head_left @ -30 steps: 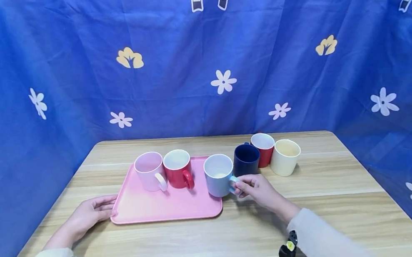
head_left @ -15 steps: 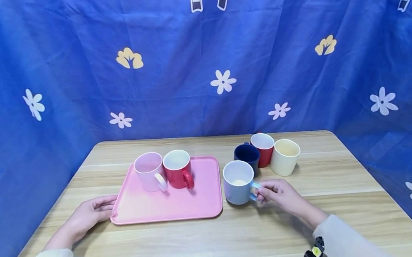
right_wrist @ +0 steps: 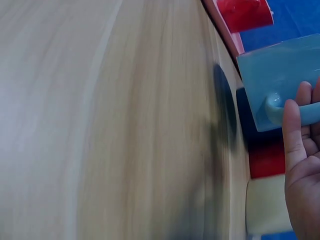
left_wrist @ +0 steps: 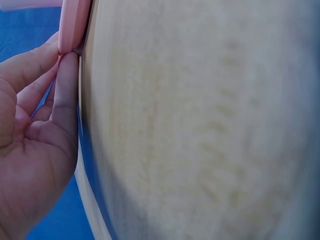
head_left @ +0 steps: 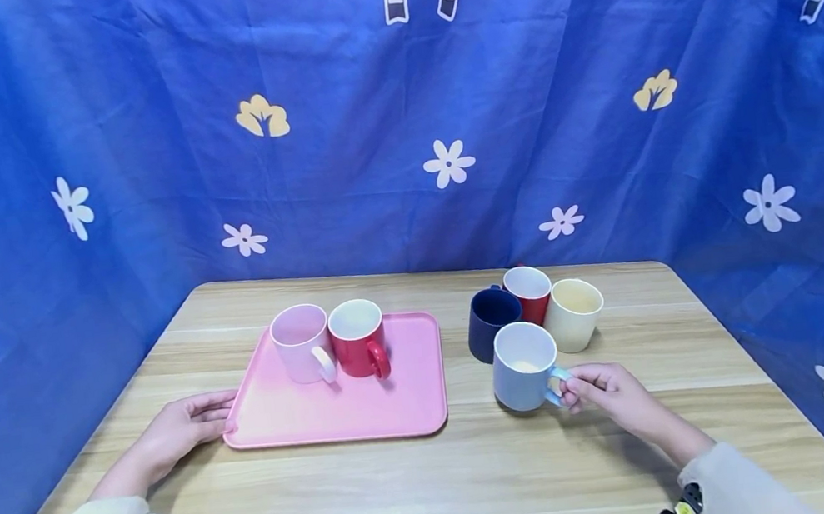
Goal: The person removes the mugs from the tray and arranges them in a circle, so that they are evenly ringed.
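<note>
In the head view my right hand (head_left: 615, 395) pinches the handle of a light blue mug (head_left: 523, 383), in front of the navy mug (head_left: 488, 333). The right wrist view shows the light blue mug (right_wrist: 280, 75) just above the table, its shadow apart from it. My left hand (head_left: 174, 433) lies at the left edge of a pink tray (head_left: 339, 424); its fairly straight fingers touch the rim, as the left wrist view also shows at the tray edge (left_wrist: 74, 25). Upright on the tray stand a pink mug (head_left: 302, 356) and a red mug (head_left: 354, 355) with a white inside.
Behind the light blue mug stand another red mug (head_left: 538, 306) and a cream mug (head_left: 570, 328), close to the navy one. Bare wooden tabletop (head_left: 377, 495) lies in front of the tray. A blue patterned cloth (head_left: 344, 180) hangs around the back and sides.
My right hand has carried the light blue mug from over the tray's right end to the right, and slightly nearer to me. The left hand and the tray stay put.
</note>
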Tool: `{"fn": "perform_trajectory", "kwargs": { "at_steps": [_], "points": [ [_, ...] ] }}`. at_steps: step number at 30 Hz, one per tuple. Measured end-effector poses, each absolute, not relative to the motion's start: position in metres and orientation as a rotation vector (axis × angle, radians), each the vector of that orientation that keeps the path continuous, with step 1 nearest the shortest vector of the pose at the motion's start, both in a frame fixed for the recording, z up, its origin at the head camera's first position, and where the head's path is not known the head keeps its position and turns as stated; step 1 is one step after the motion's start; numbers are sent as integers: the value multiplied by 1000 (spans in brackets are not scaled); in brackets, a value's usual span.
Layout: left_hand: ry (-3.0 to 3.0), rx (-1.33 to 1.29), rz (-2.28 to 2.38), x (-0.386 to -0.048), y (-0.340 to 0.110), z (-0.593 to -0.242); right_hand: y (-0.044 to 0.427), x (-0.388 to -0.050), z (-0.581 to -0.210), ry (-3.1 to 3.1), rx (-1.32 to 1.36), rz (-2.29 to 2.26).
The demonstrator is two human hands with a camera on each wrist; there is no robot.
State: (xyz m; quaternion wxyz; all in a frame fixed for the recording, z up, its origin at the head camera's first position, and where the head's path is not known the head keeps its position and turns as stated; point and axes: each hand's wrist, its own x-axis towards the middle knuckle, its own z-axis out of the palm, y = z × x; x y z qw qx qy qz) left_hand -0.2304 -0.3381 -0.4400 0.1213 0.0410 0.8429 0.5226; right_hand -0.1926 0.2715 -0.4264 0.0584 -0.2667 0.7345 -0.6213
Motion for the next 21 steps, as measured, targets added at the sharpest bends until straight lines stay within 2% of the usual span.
{"fn": "perform_trajectory", "kwargs": {
  "at_steps": [21],
  "points": [
    [2480, 110, 1516, -230, -336, -438, 323, -183, -435, 2264, -700, -1980]
  ]
}}
